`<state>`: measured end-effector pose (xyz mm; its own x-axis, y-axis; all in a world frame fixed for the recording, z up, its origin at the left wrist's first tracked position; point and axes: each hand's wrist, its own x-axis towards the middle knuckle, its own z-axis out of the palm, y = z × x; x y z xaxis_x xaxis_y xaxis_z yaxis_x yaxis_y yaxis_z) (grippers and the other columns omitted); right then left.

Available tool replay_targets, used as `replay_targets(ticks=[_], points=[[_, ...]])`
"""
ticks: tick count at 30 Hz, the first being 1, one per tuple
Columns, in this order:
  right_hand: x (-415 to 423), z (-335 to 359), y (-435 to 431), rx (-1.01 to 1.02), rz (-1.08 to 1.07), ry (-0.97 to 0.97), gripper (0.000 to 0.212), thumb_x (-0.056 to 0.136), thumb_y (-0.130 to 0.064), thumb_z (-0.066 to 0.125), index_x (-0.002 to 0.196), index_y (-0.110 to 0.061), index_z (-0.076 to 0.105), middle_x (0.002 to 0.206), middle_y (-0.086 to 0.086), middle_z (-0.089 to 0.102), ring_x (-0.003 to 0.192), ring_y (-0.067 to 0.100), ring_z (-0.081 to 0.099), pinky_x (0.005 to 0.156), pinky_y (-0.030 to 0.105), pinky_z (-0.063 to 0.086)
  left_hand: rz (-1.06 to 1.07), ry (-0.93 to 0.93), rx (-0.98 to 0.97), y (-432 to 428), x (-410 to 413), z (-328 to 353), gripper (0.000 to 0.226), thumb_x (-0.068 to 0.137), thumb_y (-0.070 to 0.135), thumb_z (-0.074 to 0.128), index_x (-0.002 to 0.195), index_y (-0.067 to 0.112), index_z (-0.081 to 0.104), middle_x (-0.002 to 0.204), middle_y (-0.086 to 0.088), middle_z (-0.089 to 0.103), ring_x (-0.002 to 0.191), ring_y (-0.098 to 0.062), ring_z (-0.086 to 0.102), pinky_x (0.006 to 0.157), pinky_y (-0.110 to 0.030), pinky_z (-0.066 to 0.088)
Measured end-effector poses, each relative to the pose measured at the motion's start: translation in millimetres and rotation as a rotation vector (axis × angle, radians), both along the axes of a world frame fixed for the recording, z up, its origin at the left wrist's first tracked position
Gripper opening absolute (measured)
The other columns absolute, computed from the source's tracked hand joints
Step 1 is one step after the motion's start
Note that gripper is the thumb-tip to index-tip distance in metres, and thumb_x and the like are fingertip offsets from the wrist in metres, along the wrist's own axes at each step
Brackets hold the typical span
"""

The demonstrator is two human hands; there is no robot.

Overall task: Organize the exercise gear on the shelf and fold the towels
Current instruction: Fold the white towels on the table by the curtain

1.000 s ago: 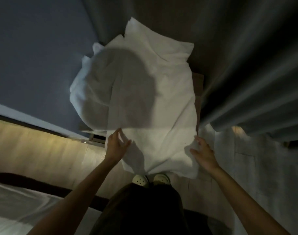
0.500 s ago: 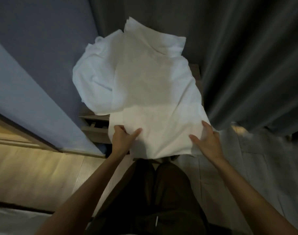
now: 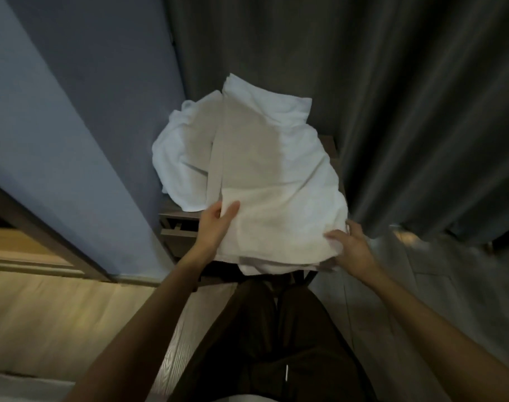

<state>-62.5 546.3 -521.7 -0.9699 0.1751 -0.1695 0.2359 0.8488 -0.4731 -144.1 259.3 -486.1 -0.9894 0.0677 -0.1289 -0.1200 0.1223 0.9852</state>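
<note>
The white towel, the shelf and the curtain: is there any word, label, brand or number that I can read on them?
None. The white towel held by the left hand and right hand is plain, and the shelf and curtain show no writing.

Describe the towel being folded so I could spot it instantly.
Between the blue-grey wall and the dark curtain stands a small wooden shelf unit. The flat white towel lies on top, both hands gripping its near edge, unlike the crumpled towel behind.
</note>
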Motion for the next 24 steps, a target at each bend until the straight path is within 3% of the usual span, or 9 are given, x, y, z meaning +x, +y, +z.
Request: replay_targets(ticks=[2,4,7,9,12,15,17,19,24], points=[[3.2,4.8,0.6,0.137,-0.029,0.171,0.025,0.088,-0.014,0.064,0.113,-0.015,0.067,0.147,0.014,0.031,0.126,0.039,0.037,0.101,0.042,0.037,0.010,0.082,0.028,-3.1,-8.3,25.6,0.009,0.091,0.031,0.061,0.095,0.024,0.066,0.094,0.006,0.069,0.078,0.002,0.066,0.065,-0.013,0.052],[4.5,12.5,2.4,0.224,-0.113,0.350,0.022,0.090,-0.012,0.057,0.111,-0.010,0.064,0.134,0.014,0.045,0.113,0.036,0.041,0.088,0.040,0.041,0.034,0.073,0.080,-3.9,-16.4,42.2,0.006,0.091,0.029,0.062,0.089,0.024,0.066,0.091,0.003,0.070,0.077,-0.005,0.067,0.067,-0.020,0.056],[7.1,28.8,1.6,0.079,-0.255,0.553,0.016,0.090,0.000,0.048,0.103,-0.003,0.056,0.107,0.019,0.056,0.097,0.034,0.048,0.076,0.032,0.034,0.045,0.003,0.013,-4.8,-19.3,39.5,0.013,0.089,0.028,0.065,0.093,0.016,0.061,0.085,0.003,0.066,0.074,-0.011,0.063,0.059,-0.024,0.052],[10.2,29.7,3.5,0.010,-0.320,0.520,0.012,0.090,0.002,0.045,0.100,-0.001,0.052,0.101,0.021,0.057,0.093,0.035,0.052,0.072,0.033,0.035,-0.039,-0.135,-0.078,-5.4,-9.6,17.4,0.017,0.088,0.026,0.067,0.097,0.013,0.060,0.088,0.000,0.065,0.071,-0.011,0.060,0.055,-0.020,0.048],[17.4,16.9,11.6,0.055,-0.332,0.256,0.025,0.087,0.004,0.047,0.112,0.001,0.052,0.114,0.026,0.055,0.103,0.041,0.053,0.080,0.039,0.041,-0.090,-0.306,-0.179,-6.3,10.5,-30.5,0.027,0.088,0.024,0.066,0.106,0.004,0.062,0.108,-0.012,0.063,0.087,-0.019,0.059,0.071,-0.027,0.050],[25.1,-4.7,8.7,0.179,-0.155,0.123,0.035,0.087,-0.002,0.052,0.121,-0.010,0.054,0.127,0.018,0.053,0.118,0.036,0.046,0.097,0.038,0.037,0.034,-0.304,-0.355,-11.8,14.8,-62.7,0.036,0.088,0.036,0.065,0.105,0.005,0.060,0.135,-0.016,0.044,0.119,-0.031,0.046,0.103,-0.039,0.040],[27.7,-14.4,-3.2,0.210,-0.044,0.163,0.031,0.089,-0.011,0.057,0.119,-0.018,0.058,0.131,0.010,0.052,0.122,0.032,0.040,0.099,0.037,0.033,0.083,-0.247,-0.498,-17.6,10.4,-69.6,0.036,0.085,0.042,0.066,0.099,0.009,0.060,0.145,-0.014,0.020,0.132,-0.035,0.025,0.109,-0.038,0.027],[27.8,-20.7,-15.9,0.297,0.007,0.212,0.028,0.086,-0.025,0.065,0.113,-0.022,0.062,0.130,0.005,0.051,0.121,0.029,0.039,0.100,0.040,0.032,0.076,-0.202,-0.552,-23.0,4.3,-71.6,0.037,0.084,0.043,0.068,0.098,0.010,0.063,0.149,-0.012,0.013,0.135,-0.035,0.015,0.111,-0.039,0.022],[25.3,-42.8,-31.6,0.386,0.192,0.097,0.073,0.063,-0.041,0.081,0.129,-0.032,0.050,0.138,0.004,0.044,0.126,0.028,0.036,0.111,0.046,0.020,0.041,-0.082,-0.664,-23.9,2.1,-72.2,0.044,0.084,0.048,0.065,0.103,0.009,0.065,0.122,-0.013,0.055,0.119,-0.031,0.044,0.101,-0.040,0.036]])
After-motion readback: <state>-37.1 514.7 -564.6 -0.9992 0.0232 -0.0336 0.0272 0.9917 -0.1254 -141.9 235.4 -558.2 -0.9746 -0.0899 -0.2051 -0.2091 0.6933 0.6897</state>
